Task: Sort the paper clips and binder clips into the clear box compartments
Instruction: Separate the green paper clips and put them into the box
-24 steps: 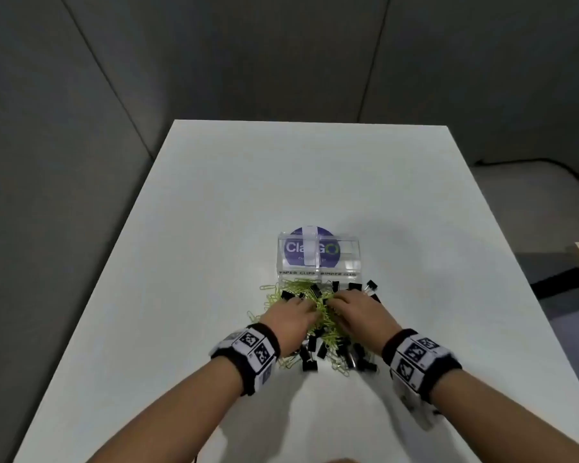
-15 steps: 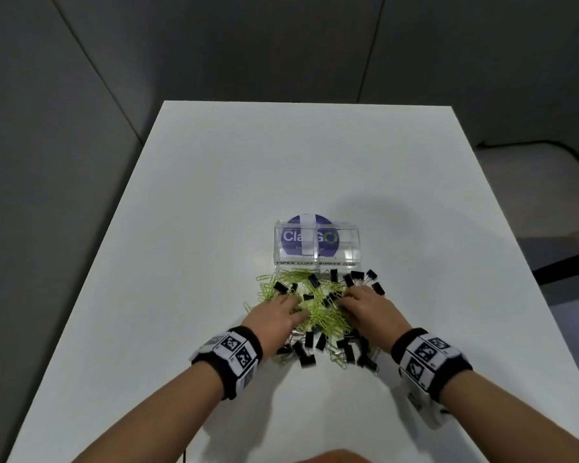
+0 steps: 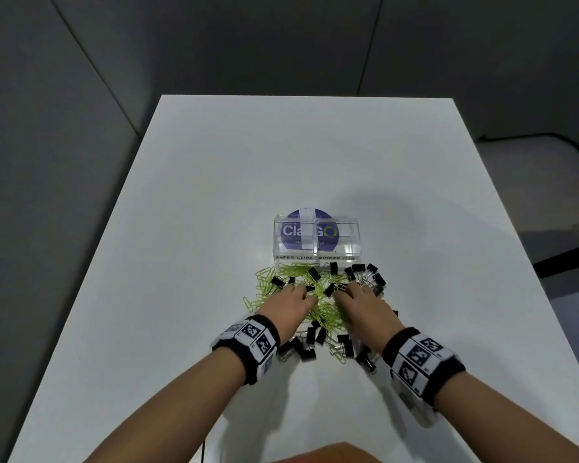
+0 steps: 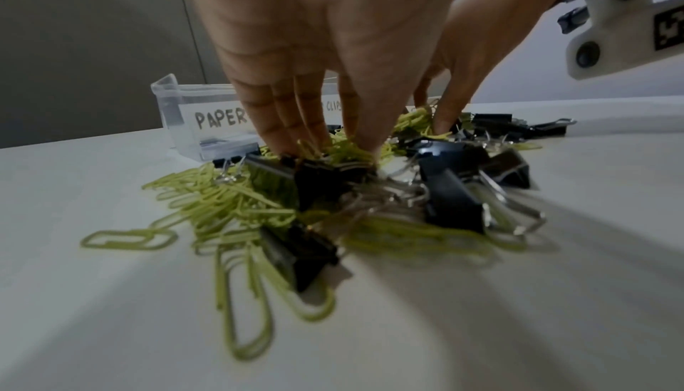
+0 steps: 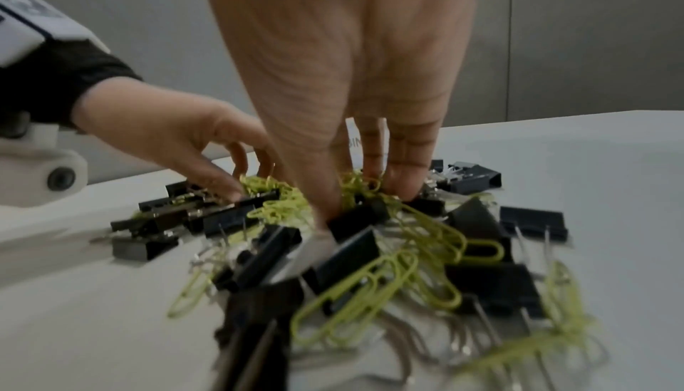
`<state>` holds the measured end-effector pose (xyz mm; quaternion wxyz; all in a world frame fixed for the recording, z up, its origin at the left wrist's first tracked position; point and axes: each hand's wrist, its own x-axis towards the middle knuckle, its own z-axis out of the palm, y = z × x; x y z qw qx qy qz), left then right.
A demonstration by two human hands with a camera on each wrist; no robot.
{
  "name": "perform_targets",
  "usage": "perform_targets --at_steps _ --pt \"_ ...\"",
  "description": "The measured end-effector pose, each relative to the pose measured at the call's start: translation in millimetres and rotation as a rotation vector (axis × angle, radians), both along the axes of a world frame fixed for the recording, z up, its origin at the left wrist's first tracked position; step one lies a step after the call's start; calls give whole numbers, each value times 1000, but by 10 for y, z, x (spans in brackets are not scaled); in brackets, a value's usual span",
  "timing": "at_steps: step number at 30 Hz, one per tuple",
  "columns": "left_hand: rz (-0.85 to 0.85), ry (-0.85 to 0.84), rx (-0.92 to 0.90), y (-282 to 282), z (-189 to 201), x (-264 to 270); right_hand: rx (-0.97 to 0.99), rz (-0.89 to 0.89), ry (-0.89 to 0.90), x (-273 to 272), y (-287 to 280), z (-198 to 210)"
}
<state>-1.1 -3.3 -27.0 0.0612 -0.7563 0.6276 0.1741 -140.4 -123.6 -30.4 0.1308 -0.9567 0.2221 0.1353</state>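
On the white table (image 3: 188, 228), a mixed heap of yellow-green paper clips (image 3: 325, 312) and black binder clips (image 3: 376, 279) lies just in front of the clear box (image 3: 316, 240), whose two compartments are labelled "PAPER CLIPS" on the left and "BINDER CLIPS" on the right. The left hand (image 3: 290, 309) and right hand (image 3: 365, 307) both rest on the heap, side by side. Their fingers (image 4: 281, 116) point down into the clips, slightly spread; whether either hand pinches a clip I cannot tell. Both wrists wear black bands (image 3: 248, 340) with square markers
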Motion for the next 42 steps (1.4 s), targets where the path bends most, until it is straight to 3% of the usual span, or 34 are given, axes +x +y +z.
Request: perform_targets --at_steps 9,20,27,39,42 --pt "4 3 -3 -67 11 -30 -65 -11 -109 5 27 -41" --pt "-100 -41 -53 -73 -19 -127 -193 133 -16 59 71 -135" --pt "-15 24 -10 -115 -64 -107 -165 141 33 59 -13 -90" --pt "90 241 -122 -51 -46 -53 -111 85 -194 56 -86 48" --pt "106 241 -141 -69 -33 -75 35 -18 -256 32 -103 139"
